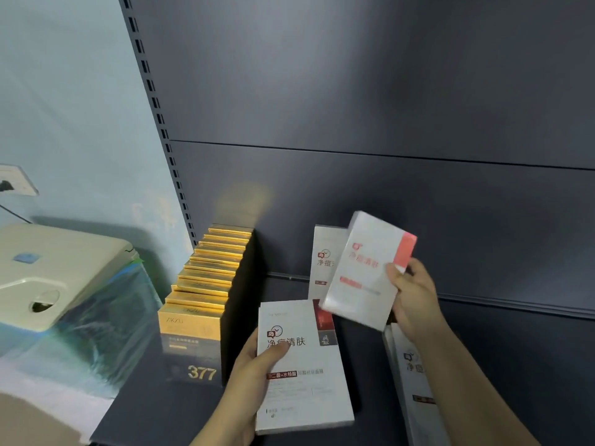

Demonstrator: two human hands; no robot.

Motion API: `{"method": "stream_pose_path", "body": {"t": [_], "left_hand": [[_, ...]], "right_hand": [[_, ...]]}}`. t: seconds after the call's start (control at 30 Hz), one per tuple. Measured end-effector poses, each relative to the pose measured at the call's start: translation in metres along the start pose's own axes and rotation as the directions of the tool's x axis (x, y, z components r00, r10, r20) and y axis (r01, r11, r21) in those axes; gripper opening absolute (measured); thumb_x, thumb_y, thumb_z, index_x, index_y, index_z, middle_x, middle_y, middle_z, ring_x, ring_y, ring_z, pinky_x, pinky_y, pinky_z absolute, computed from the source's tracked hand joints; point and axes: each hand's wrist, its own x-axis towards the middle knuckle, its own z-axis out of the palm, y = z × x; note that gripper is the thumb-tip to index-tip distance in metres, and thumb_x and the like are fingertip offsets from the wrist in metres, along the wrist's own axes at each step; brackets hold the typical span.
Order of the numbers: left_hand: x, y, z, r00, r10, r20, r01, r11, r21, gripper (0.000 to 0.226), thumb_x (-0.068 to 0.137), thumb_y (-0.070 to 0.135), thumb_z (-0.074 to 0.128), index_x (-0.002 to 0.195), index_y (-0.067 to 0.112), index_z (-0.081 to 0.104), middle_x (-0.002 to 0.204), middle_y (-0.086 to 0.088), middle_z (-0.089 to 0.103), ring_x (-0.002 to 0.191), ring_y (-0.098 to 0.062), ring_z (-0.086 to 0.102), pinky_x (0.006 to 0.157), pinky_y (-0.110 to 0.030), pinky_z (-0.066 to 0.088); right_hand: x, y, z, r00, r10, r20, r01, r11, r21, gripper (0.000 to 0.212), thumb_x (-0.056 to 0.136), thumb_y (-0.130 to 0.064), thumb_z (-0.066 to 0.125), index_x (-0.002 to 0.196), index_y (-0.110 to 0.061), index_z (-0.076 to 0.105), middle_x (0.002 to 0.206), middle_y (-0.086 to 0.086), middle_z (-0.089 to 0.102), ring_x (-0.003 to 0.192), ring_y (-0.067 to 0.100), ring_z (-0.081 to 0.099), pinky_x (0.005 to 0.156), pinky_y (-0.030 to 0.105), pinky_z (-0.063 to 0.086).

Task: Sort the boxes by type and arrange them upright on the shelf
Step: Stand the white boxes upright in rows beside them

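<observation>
Two boxes up, right of the gold row [206, 284]!
Right hand [415, 297] pinches the tilted white box [363, 272] by its right edge, long axis leaning right, in front of the standing white box [323, 252]; left hand [254, 375], nearer the row, grips the second white box [299, 365].

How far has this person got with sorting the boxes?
Done: the gold boxes stand in a row at the left of the shelf, and one white box stands at the back. In hand: the left hand grips a red-cornered box, the right hand a pink-edged box. Left: placing both, plus the box by the right forearm, which doesn't look upright.
</observation>
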Motion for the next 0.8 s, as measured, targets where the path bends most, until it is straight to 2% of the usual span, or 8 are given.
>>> {"method": "stream_pose_path", "body": {"t": [0.13, 0.23, 0.33, 0.43, 0.5, 0.57, 0.7, 0.8], "left_hand": [[-0.002, -0.004, -0.012, 0.999, -0.025, -0.043, 0.024, 1.0, -0.014, 0.037, 0.09, 0.013, 0.063, 0.127, 0.017, 0.055, 0.108, -0.017, 0.074, 0.093, -0.038, 0.073, 0.072, -0.045, 0.059], [-0.004, -0.005, -0.017, 0.999, -0.036, -0.01, 0.036, 0.999, -0.019, 0.04, 0.09, 0.01, 0.062, 0.129, 0.015, 0.054, 0.111, -0.019, 0.073, 0.097, -0.041, 0.071, 0.078, -0.049, 0.057], [-0.005, -0.005, -0.017, 0.999, -0.036, 0.006, 0.036, 0.999, -0.011, 0.038, 0.09, 0.008, 0.062, 0.126, 0.018, 0.056, 0.112, -0.017, 0.073, 0.099, -0.04, 0.071, 0.074, -0.046, 0.058], [-0.004, -0.008, -0.014, 1.0, -0.028, -0.012, 0.028, 0.999, 0.02, 0.037, 0.091, 0.011, 0.062, 0.126, 0.02, 0.056, 0.111, -0.013, 0.074, 0.098, -0.036, 0.072, 0.08, -0.05, 0.057], [-0.005, -0.009, -0.011, 1.0, -0.028, -0.015, 0.028, 0.999, 0.035, 0.037, 0.091, 0.012, 0.062, 0.126, 0.021, 0.056, 0.111, -0.012, 0.074, 0.099, -0.036, 0.072, 0.088, -0.056, 0.055], [-0.006, -0.009, -0.01, 1.0, -0.027, -0.009, 0.028, 0.999, 0.045, 0.036, 0.092, 0.011, 0.062, 0.126, 0.021, 0.056, 0.11, -0.012, 0.074, 0.098, -0.035, 0.072, 0.086, -0.054, 0.056], [-0.007, -0.007, -0.007, 1.0, -0.004, -0.01, 0.004, 0.998, 0.06, 0.034, 0.092, 0.012, 0.061, 0.124, 0.022, 0.057, 0.108, -0.01, 0.075, 0.095, -0.032, 0.074, 0.077, -0.046, 0.058], [-0.008, -0.004, -0.001, 0.999, 0.048, -0.016, -0.047, 0.997, 0.068, 0.035, 0.091, 0.013, 0.062, 0.123, 0.027, 0.057, 0.106, -0.007, 0.076, 0.093, -0.031, 0.074, 0.076, -0.045, 0.059]], "right_hand": [[0.005, 0.013, 0.016, 0.997, -0.07, -0.015, 0.071, 0.996, 0.055, 0.021, 0.097, -0.008, 0.053, 0.117, -0.013, 0.049, 0.107, 0.002, 0.069, 0.093, 0.015, 0.069, 0.068, 0.029, 0.057], [0.01, 0.023, 0.019, 0.996, -0.089, -0.017, 0.09, 0.996, 0.019, 0.023, 0.097, -0.008, 0.053, 0.118, -0.015, 0.048, 0.112, 0.006, 0.069, 0.1, 0.021, 0.068, 0.077, 0.038, 0.057], [0.013, 0.031, 0.021, 0.992, -0.124, -0.012, 0.123, 0.992, -0.034, 0.023, 0.095, -0.007, 0.056, 0.116, -0.015, 0.05, 0.117, 0.009, 0.067, 0.106, 0.025, 0.066, 0.086, 0.044, 0.055], [0.014, 0.043, 0.025, 0.986, -0.148, -0.075, 0.137, 0.982, -0.131, 0.027, 0.086, -0.008, 0.068, 0.105, -0.022, 0.056, 0.117, 0.012, 0.061, 0.105, 0.029, 0.064, 0.085, 0.042, 0.055], [0.015, 0.049, 0.028, 0.975, -0.151, -0.163, 0.102, 0.956, -0.275, 0.042, 0.079, -0.014, 0.076, 0.112, -0.023, 0.053, 0.117, 0.009, 0.048, 0.101, 0.025, 0.06, 0.086, 0.04, 0.053], [0.015, 0.048, 0.03, 0.968, -0.16, -0.195, 0.089, 0.939, -0.331, 0.053, 0.077, -0.015, 0.079, 0.12, -0.018, 0.049, 0.115, 0.004, 0.041, 0.1, 0.022, 0.056, 0.088, 0.038, 0.051], [0.01, 0.039, 0.03, 0.951, -0.223, -0.215, 0.126, 0.912, -0.39, 0.055, 0.078, -0.019, 0.078, 0.123, -0.012, 0.048, 0.117, 0.001, 0.039, 0.103, 0.018, 0.051, 0.088, 0.032, 0.047], [-0.013, 0.032, 0.03, 0.939, -0.256, -0.23, 0.151, 0.907, -0.394, 0.042, 0.081, -0.024, 0.076, 0.111, -0.015, 0.048, 0.109, 0.002, 0.049, 0.095, 0.02, 0.056, 0.076, 0.025, 0.047]]}}
